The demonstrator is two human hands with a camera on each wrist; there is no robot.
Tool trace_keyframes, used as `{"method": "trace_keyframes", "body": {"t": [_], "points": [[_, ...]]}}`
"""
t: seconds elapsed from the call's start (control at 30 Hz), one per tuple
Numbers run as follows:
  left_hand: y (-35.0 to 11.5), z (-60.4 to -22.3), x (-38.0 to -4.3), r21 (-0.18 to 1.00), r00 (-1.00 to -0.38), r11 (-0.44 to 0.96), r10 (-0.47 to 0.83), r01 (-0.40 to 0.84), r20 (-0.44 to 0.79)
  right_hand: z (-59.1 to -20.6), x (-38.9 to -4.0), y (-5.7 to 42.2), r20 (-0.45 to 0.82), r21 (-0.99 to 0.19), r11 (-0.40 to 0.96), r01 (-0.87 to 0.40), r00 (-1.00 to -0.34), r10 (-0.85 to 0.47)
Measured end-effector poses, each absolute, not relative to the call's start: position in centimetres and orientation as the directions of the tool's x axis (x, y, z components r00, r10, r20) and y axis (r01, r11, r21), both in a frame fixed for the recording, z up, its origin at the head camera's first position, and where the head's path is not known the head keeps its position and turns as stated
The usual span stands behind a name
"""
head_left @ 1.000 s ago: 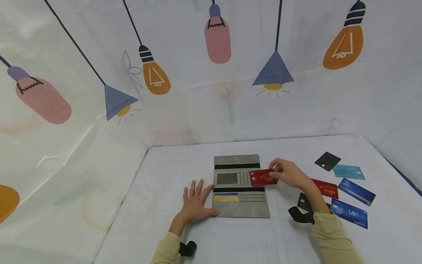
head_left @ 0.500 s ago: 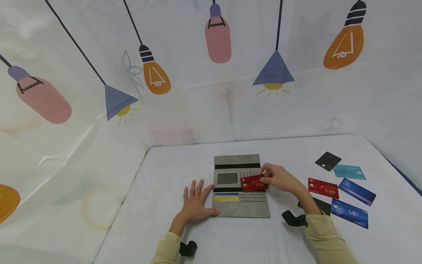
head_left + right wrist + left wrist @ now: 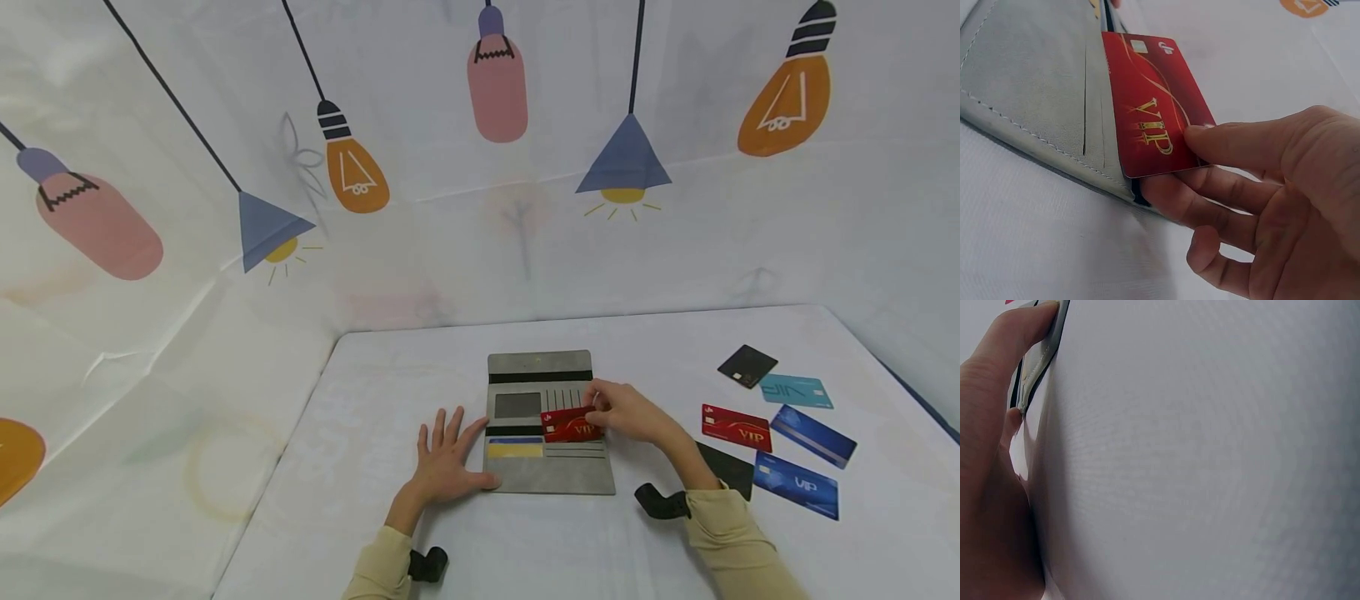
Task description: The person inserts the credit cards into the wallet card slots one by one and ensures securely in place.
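Observation:
A grey wallet (image 3: pixel 551 479) lies unfolded on the white table, with card slots, a dark window and a yellow-and-blue card tucked in its lower left slot. My right hand (image 3: pixel 630 412) pinches a red VIP card (image 3: pixel 1154 106) between thumb and fingers, over the wallet's right half by the lower slots. In the right wrist view the card overlaps the slot edges, chip end away from the hand. My left hand (image 3: pixel 446 467) lies spread at the wallet's left edge; its thumb (image 3: pixel 1022 325) presses on the wallet's border in the left wrist view.
Several cards lie at the right: a black card (image 3: pixel 747 367), a teal card (image 3: pixel 797 391), another red VIP card (image 3: pixel 737 427), a striped blue card (image 3: pixel 813 436), a blue VIP card (image 3: pixel 797 485) and a dark card (image 3: pixel 726 468) partly under the right forearm. Behind stands a lamp-printed white sheet (image 3: pixel 450 250).
My right hand has carried the red VIP card left and toward me, from the wallet's upper right slots down to the lower ones. The left hand stays put.

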State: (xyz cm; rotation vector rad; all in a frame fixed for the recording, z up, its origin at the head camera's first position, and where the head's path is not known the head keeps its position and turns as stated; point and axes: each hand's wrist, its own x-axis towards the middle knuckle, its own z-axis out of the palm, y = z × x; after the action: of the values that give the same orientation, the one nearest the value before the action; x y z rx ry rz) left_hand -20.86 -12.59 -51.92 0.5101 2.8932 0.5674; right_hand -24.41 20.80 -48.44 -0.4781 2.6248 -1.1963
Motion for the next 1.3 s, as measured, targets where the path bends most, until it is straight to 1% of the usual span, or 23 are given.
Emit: {"method": "trace_keyframes", "body": {"t": [0.4, 0.67, 0.97, 1.17, 1.3], "points": [[-12.6, -52.1, -20.9, 0.388, -0.933, 0.875, 0.348, 0.290, -0.089, -48.9, -24.4, 20.8, -0.106, -0.744, 0.646, -0.171, -0.924, -0.367], [-12.7, -52.1, -20.9, 0.395, -0.933, 0.871, 0.350, 0.291, -0.084, -48.8, -24.2, 20.0, -0.132, -0.637, 0.747, -0.188, -0.929, -0.346], [-12.7, -52.1, -20.9, 0.394, -0.929, 0.867, 0.362, 0.307, -0.074, -47.4, -22.5, 18.4, -0.192, -0.485, 0.855, -0.182, -0.932, -0.307], [-12.8, -52.0, -20.8, 0.398, -0.929, 0.864, 0.363, 0.307, -0.073, -46.8, -21.4, 17.7, -0.214, -0.450, 0.877, -0.167, -0.934, -0.287], [-12.8, -52.1, -20.8, 0.397, -0.931, 0.869, 0.355, 0.296, -0.082, -46.9, -20.9, 17.4, -0.198, -0.427, 0.886, -0.180, -0.938, -0.286]]}}
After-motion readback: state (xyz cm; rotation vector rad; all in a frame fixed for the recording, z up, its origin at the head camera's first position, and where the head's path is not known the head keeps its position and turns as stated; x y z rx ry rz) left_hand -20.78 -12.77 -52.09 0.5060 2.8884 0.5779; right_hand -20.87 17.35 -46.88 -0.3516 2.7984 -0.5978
